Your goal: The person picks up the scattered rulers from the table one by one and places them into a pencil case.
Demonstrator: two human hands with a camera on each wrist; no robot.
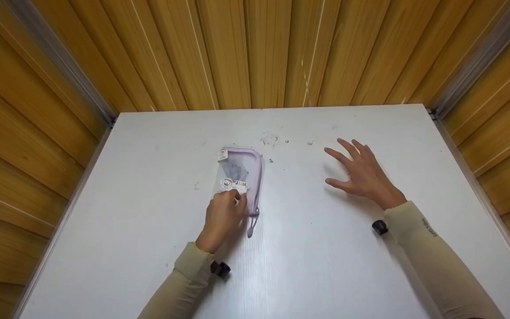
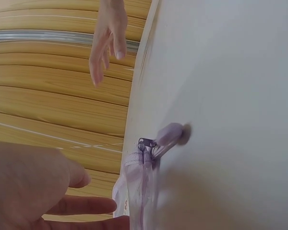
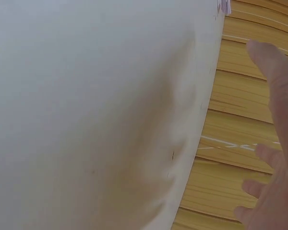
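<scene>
A lilac zip pouch (image 1: 255,177) with a see-through panel is on the white table, a dark item visible inside. It bears a cartoon label (image 1: 227,182) and a small white tag (image 1: 223,154). My left hand (image 1: 226,212) is over its near end, fingers pointing down. In the left wrist view the fingertips (image 2: 105,206) meet the pouch's surface, while the thumb stays apart from it. A zipper pull (image 2: 170,134) hangs off the near corner. My right hand (image 1: 361,173) hovers to the right above the table, fingers spread, holding nothing.
The white table (image 1: 308,266) has dark scuff marks (image 1: 270,141) beyond the pouch. Yellow wood-look panels (image 1: 264,53) enclose its back and sides, with metal posts (image 1: 472,53) at the corners. A black wrist camera (image 1: 380,227) sits by the right sleeve.
</scene>
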